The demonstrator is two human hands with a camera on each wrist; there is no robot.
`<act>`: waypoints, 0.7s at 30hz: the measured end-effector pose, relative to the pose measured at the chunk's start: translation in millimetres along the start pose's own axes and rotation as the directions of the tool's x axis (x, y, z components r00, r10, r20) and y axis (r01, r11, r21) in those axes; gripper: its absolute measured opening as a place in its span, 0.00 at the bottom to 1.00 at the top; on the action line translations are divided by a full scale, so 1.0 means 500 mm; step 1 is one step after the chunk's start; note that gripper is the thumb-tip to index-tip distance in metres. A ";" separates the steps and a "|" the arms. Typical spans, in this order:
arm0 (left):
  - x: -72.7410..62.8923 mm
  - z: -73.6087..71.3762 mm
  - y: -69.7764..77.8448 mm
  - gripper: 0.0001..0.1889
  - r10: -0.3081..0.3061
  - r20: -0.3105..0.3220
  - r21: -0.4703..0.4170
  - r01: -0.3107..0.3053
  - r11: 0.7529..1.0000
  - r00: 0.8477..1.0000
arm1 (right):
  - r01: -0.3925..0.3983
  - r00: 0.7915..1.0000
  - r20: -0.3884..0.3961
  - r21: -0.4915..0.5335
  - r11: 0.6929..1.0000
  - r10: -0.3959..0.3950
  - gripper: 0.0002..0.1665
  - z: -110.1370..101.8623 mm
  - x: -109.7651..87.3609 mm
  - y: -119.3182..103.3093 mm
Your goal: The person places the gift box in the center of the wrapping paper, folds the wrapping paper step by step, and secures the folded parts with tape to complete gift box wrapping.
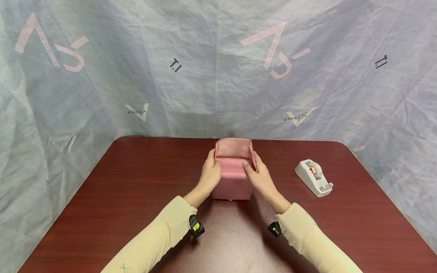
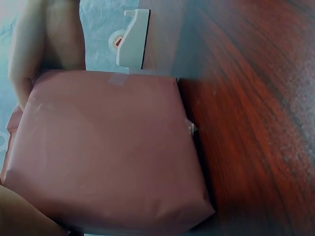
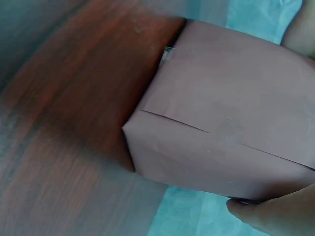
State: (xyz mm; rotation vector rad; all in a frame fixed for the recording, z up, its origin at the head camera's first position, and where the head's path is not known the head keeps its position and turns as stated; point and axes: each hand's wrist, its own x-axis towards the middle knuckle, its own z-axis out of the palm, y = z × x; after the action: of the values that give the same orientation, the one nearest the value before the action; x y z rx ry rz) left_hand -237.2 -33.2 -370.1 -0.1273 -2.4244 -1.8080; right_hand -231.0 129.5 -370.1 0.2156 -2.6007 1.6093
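Note:
A pink paper-wrapped box (image 1: pixel 233 186) stands on the table between my hands, its near face toward me. At the top a paper flap (image 1: pixel 233 148) sticks up along the far side. My left hand (image 1: pixel 209 175) grips the left side, thumb over the top edge. On the opposite side my right hand (image 1: pixel 261 179) holds the box likewise, thumb bent onto the top fold. Some of the fingers are hidden behind the paper. In the right wrist view, a seam runs along the wrapped box (image 3: pixel 221 93), and a bit of clear tape (image 3: pixel 166 55) shows at its bottom edge.
A white tape dispenser (image 1: pixel 314 177) with a roll in it stands on the right of the dark red wooden table (image 1: pixel 143 174). Grey-blue printed cloth (image 1: pixel 205 87) hangs behind the table and at both sides.

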 end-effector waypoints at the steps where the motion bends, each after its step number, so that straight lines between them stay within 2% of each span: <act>1: -0.001 0.000 0.000 0.23 0.003 -0.001 0.001 -0.003 1.000 1.000 | 0.000 1.000 0.011 -0.006 1.000 0.000 0.36 0.000 -0.002 0.001; 4: -0.002 0.001 0.000 0.23 0.011 -0.006 0.008 -0.011 1.000 1.000 | 0.026 0.999 0.026 -0.103 0.994 -0.023 0.37 0.001 -0.004 0.002; 8: -0.001 0.004 -0.002 0.22 0.022 -0.020 0.029 -0.022 0.999 1.000 | 0.097 0.994 0.065 -0.222 0.970 -0.084 0.39 0.001 0.000 0.002; 12: -0.001 0.005 -0.004 0.22 0.029 -0.036 0.055 -0.027 0.998 0.999 | 0.144 0.985 0.131 -0.241 0.960 -0.115 0.43 -0.005 0.002 0.006; 15: 0.000 0.005 -0.005 0.22 0.031 -0.043 0.065 -0.028 0.998 0.999 | 0.140 0.979 0.175 -0.173 0.975 -0.109 0.42 -0.012 0.001 0.008; 18: 0.001 0.005 -0.006 0.22 0.034 -0.038 0.065 -0.031 0.997 0.999 | 0.065 0.981 0.184 0.003 0.998 -0.064 0.37 -0.016 0.003 0.009; 19: 0.001 0.005 -0.006 0.22 0.031 -0.035 0.064 -0.029 0.998 0.999 | 0.030 0.983 0.178 0.088 0.996 -0.045 0.35 -0.017 0.003 0.009; 21: 0.002 0.006 -0.007 0.22 0.029 -0.029 0.066 -0.027 0.997 0.999 | -0.040 0.988 0.155 0.253 0.967 0.001 0.35 -0.017 0.002 0.012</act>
State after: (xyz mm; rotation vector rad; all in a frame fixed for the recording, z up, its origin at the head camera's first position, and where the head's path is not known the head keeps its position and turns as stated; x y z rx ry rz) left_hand -238.6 -31.5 -374.0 -0.1269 -2.4454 -1.7040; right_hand -233.1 139.9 -371.6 0.3419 -2.4999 2.0102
